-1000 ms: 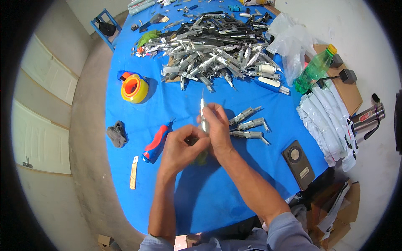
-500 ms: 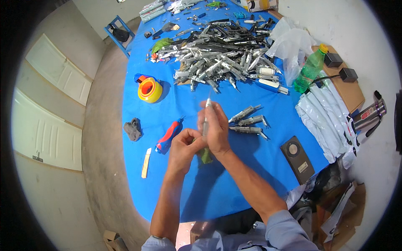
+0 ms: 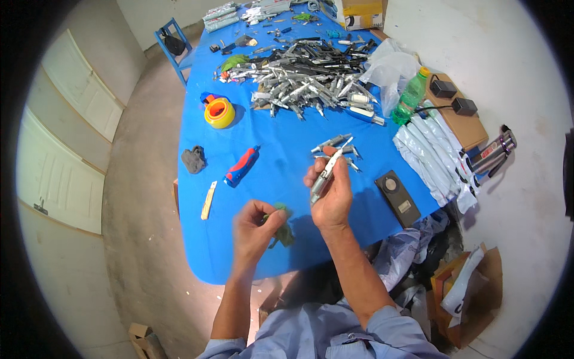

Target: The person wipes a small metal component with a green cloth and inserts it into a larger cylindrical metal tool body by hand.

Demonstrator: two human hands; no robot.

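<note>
Right hand (image 3: 332, 194): fingers curled and thumb closed around one device (image 3: 323, 181), gripping it above the table (image 3: 239, 260), its thin white tip slanting up and to the right.
Left hand (image 3: 254, 230): thumb and fingers pinched together on a green cloth (image 3: 283, 233), which hangs below them; apart from the device.
Loose devices (image 3: 329, 143): lying just beyond the right hand, partly hidden by it.
Pile (image 3: 311, 81): many grey, white and black pieces, farther up the table.
Left side: red-and-blue tool (image 3: 242, 166), yellow tape roll (image 3: 219, 113), grey rag (image 3: 193, 160), narrow strip (image 3: 208, 200).
Right side: dark phone (image 3: 397, 200), near the table's edge.
</note>
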